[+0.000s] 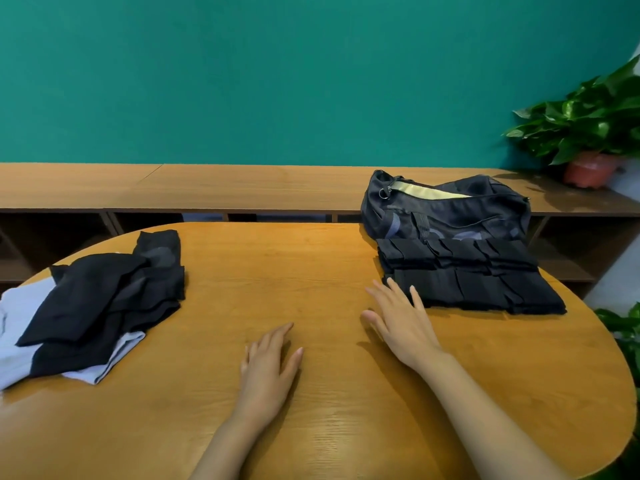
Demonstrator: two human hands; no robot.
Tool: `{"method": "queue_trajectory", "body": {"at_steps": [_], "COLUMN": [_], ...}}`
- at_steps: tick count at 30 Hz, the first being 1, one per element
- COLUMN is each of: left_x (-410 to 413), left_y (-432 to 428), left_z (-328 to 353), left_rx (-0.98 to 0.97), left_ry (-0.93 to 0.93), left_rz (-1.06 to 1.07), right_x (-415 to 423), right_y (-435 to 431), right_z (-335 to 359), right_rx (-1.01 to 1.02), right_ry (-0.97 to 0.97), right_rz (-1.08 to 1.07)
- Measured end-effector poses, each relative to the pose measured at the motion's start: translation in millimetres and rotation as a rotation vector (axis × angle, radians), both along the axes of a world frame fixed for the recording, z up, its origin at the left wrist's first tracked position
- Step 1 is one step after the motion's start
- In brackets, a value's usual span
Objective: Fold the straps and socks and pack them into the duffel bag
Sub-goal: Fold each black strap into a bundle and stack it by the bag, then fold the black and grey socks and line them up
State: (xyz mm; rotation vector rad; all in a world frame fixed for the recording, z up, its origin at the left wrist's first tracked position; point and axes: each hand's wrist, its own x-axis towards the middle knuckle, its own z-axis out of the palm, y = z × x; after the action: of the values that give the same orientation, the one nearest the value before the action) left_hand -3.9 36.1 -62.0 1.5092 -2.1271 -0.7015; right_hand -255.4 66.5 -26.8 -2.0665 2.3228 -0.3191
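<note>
A dark duffel bag [450, 209] sits at the table's far right, its top unzipped and showing a pale yellow lining. In front of it lies a neat stack of folded black straps [471, 275]. A loose pile of black and pale blue socks [93, 306] lies at the left. My left hand [270, 365] rests flat on the bare wood in the middle, fingers straight. My right hand [401, 317] is open with spread fingers, its fingertips at the near left corner of the strap stack. Neither hand holds anything.
The round wooden table [311, 268] has bare wood between the two piles. Behind it runs a long wooden shelf [207, 185] against a green wall. A potted plant [588, 133] stands at the shelf's right end, and more leaves [623, 327] show by the table's right edge.
</note>
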Motion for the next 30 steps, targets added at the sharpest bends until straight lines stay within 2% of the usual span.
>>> {"method": "queue_trajectory", "body": {"at_steps": [2,7,12,14,17,20,24,30], "left_x": [18,86,172,202,237,244,212,126], "left_y": [-7,-29,-71,-94,-129,-149,-150,-143], "left_z": [10,39,51,51,41,23,14,13], "left_rx": [-0.025,-0.228,-0.406,-0.342,-0.067,0.102,0.103,0.043], "left_ry": [0.03,-0.02,-0.127,-0.189,-0.231,-0.292,-0.36,-0.393], "left_rz": [0.01,0.108,0.348,0.486,0.648,0.632,0.56,0.362], "right_x": [21,96,187,224,275,304,288,193], "right_y": [-13,-57,-104,-123,-150,-168,-174,-139], "right_z": [1,-3,-9,-10,-10,-16,-29,-31], "right_rx": [0.004,0.038,0.079,0.086,0.13,0.18,0.254,0.148], "right_ry": [-0.006,-0.09,-0.181,-0.2,-0.192,-0.168,-0.129,-0.059], "right_rz": [0.033,0.128,0.272,0.346,0.451,0.52,0.48,0.304]}}
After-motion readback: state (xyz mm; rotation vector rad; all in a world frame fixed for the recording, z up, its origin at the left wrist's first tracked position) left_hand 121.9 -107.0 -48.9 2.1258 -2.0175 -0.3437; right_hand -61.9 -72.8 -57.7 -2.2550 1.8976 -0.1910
